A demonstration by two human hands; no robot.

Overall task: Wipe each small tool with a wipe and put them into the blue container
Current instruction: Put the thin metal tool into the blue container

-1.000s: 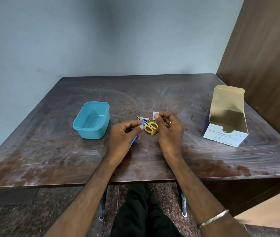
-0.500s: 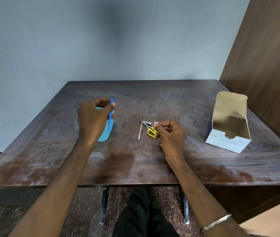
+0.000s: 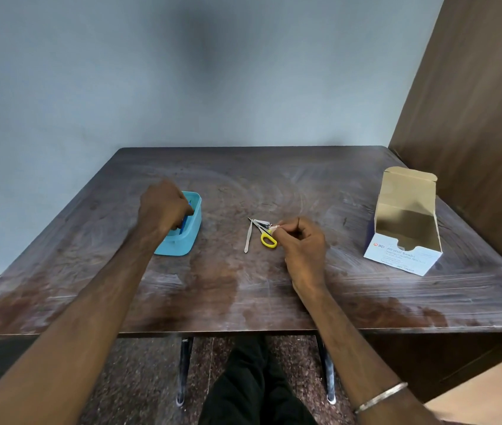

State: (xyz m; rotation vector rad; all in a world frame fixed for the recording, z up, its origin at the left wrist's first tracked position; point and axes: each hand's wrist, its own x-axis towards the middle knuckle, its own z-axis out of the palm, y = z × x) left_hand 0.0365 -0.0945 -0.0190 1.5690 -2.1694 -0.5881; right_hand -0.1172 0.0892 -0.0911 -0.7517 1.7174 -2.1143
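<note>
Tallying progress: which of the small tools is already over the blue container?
The blue-handled tool, held by the left hand inside the blue container. The yellow-handled scissors, nail clipper and metal file lie on the table.

Container [image 3: 193, 237] on the table [image 3: 274, 185], left of centre; left hand [image 3: 163, 208] over its near-left part, a thin tool [image 3: 186, 220] at the fingers, reaching down into it; scissors [image 3: 266, 236], tweezers [image 3: 248, 237] and clippers [image 3: 263, 223] clustered mid-table, right of the container; right hand [image 3: 303, 245] just right of them, wipe [image 3: 275, 228] at its fingertips; open swab box [image 3: 406, 223] far right, near the wall.
</note>
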